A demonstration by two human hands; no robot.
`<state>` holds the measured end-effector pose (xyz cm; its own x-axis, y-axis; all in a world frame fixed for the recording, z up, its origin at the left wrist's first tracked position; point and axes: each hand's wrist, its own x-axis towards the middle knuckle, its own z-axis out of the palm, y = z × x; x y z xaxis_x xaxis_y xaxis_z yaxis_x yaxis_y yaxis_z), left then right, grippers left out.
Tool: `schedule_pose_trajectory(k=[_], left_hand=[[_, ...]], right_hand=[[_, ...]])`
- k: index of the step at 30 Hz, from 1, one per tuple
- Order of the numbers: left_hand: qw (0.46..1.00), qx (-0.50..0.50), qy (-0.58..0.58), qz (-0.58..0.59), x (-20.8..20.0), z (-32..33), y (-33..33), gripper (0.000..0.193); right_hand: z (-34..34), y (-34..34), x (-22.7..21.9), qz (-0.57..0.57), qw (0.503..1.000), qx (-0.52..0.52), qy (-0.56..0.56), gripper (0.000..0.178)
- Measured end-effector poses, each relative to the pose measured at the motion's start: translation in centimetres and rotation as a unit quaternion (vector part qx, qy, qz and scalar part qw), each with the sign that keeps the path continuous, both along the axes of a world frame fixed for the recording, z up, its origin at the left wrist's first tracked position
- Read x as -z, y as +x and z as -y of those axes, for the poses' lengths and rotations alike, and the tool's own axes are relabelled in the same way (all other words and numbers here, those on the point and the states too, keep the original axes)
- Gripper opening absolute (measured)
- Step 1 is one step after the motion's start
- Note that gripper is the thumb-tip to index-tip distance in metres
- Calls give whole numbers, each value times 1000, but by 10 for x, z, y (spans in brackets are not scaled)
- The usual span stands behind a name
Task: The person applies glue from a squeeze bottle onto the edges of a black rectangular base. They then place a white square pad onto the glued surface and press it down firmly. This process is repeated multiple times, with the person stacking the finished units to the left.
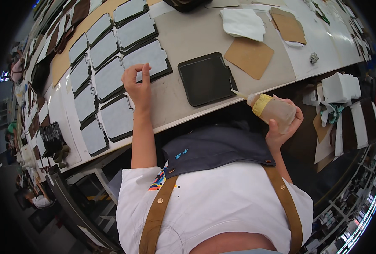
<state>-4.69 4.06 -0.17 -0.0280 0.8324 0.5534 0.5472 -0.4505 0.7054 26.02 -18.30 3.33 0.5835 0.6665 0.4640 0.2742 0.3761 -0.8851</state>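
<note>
My right hand (284, 127) is wrapped round a translucent squeeze bottle (277, 113) with yellow tape about its shoulder. The bottle is tilted, its thin nozzle pointing left. The nozzle tip is at the right edge of a flat black panel (205, 79), near its lower corner; whether they touch I cannot tell. This panel has rounded corners and a stepped right side, and lies near the table's front edge. My left hand (138, 86) is closed with curled fingers above the nearby pale-faced panels (144, 58); nothing shows in it.
Several pale panels with black borders (108, 79) lie in rows to the left. Beyond the black panel are a brown square sheet (250, 57), a white stack (243, 24) and more brown pieces (288, 26). A crumpled grey lump (314, 58) sits at right. Strips and a white bundle (341, 87) are below the table edge.
</note>
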Motion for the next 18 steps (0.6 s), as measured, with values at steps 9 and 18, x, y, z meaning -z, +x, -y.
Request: schedule_pose_trajectory(k=[9, 18], left_hand=[[1000, 2, 3, -3, 1, 0, -1, 19], [1000, -2, 12, -21, 1, 0, -3, 19]], right_hand=[[-3, -9, 6, 48, 997, -48, 29, 78], [-14, -34, 12, 86, 985, -140, 57, 79]])
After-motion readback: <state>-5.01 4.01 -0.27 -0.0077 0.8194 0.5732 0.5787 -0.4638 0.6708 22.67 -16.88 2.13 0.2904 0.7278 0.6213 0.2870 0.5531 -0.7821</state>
